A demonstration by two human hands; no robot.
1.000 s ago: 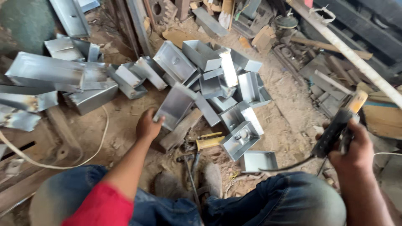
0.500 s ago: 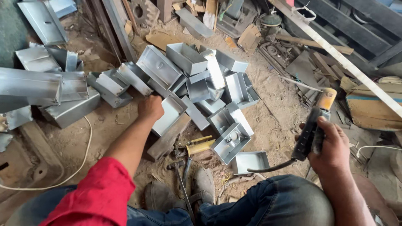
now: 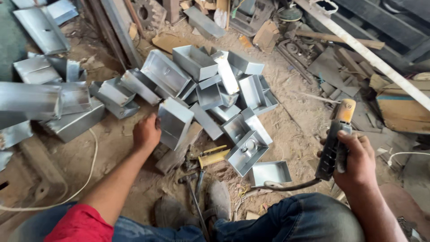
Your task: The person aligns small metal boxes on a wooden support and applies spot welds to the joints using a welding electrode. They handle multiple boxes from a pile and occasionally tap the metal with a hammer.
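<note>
While seen from the head view | left hand (image 3: 146, 132) fingers curled onto metal box (image 3: 175, 123) edge, box tilted, long axis running up-left toward the pile | right hand (image 3: 356, 162) fully closed around electrode holder (image 3: 336, 142), upright, tip pointing away.

Left arm is reaching forward, bare forearm out of a red sleeve. Left hand (image 3: 146, 132) is lying palm-down, fingers curled, knuckles facing up, gripping the near edge of a metal box (image 3: 174, 122). Right arm is bending in from the near right. Right hand (image 3: 354, 162) is wrapping a dark tool handle (image 3: 333, 148), holding it upright, thumb side toward the body.
</note>
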